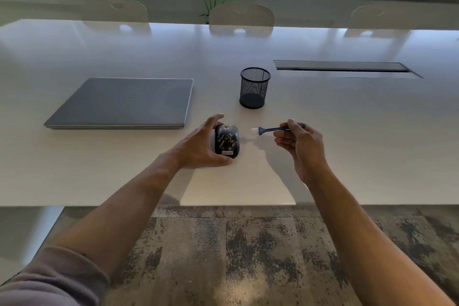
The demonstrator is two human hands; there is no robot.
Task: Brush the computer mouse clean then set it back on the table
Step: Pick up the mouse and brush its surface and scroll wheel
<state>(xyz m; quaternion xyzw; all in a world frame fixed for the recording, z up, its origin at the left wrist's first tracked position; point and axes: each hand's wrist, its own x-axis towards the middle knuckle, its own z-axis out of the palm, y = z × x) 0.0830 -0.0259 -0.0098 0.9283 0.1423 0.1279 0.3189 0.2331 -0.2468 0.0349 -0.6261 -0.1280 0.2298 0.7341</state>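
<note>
The computer mouse (227,142) is near the centre of the white counter (347,131), at the near side, with its dark shell streaked by pale marks and a small label at its near end. Whether it rests on the surface or is lifted just clear of it cannot be told.

The left hand (198,148) is wrapped around the left side of the mouse. Its fingers (216,119) curl over the far end and the thumb presses the near end, so the hand is closed on the mouse.

The right hand (301,143) is just right of the mouse and above the counter. Its fingers are pinched on the handle of a small dark brush (275,128). The brush lies roughly level, with its white bristles pointing left toward the mouse. The bristles are near the mouse but apart from it.

A black mesh pen holder (254,88) stands upright beyond the mouse. A closed grey laptop (121,103) lies flat to the far left. A long cable slot (345,67) is set into the counter at far right.
</note>
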